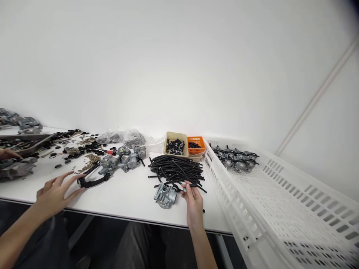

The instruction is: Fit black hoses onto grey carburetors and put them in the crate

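Observation:
My left hand point(56, 192) is at the left of the white table, thumb and index finger on either side of the case of a black-strapped wristwatch point(97, 182). The watch lies beside several grey metal carburetors point(123, 158). My right hand point(194, 203) is closed in a pinch on a short black rubber hose point(193, 185); a small greyish bit shows at its fingertips, too small to name. Just left of those fingers, a single carburetor point(165, 195) rests on the table. A pile of black rubber hoses point(176, 170) lies behind it.
A beige bin point(185, 139) of small parts and an orange basket point(196, 151) stand by the wall. At right, a white crate point(232, 194) holds several carburetors. Brass fittings point(91, 163), black rings and plastic bags lie left. Another person's hand point(8, 154) shows at far left.

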`<action>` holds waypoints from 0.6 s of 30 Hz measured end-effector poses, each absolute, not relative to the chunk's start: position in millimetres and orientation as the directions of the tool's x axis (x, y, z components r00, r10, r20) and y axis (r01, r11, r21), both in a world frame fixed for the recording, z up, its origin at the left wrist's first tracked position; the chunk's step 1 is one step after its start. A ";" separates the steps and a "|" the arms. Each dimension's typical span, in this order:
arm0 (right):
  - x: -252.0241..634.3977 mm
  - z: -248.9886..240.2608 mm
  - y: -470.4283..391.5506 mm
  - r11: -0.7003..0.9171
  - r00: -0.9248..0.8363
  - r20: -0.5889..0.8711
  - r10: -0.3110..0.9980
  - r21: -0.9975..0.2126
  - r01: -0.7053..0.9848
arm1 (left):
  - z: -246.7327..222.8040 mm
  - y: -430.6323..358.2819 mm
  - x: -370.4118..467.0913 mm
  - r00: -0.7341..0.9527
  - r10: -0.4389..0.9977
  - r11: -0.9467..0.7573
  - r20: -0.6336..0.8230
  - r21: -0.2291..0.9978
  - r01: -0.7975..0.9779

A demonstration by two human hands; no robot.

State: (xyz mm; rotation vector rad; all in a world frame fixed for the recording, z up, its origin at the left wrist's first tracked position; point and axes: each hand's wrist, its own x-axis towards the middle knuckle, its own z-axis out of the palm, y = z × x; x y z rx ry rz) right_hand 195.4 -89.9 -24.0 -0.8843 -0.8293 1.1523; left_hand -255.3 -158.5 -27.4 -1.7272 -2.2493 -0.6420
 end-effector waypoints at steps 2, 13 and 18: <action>195.3 -23.5 -90.8 0.165 0.202 0.089 0.975 -0.903 -0.397 | -23.8 -155.8 -267.9 -0.220 0.869 0.185 0.443 0.120 0.975; 195.6 -23.0 -91.2 0.136 0.180 0.068 0.981 -0.905 -0.403 | 11.7 -149.2 -153.9 -0.473 0.808 -0.041 0.351 0.835 0.549; 195.9 -24.2 -90.9 0.134 0.194 0.059 0.979 -0.906 -0.401 | 48.7 -146.0 -74.3 -0.498 0.851 -0.025 -0.166 0.935 -0.355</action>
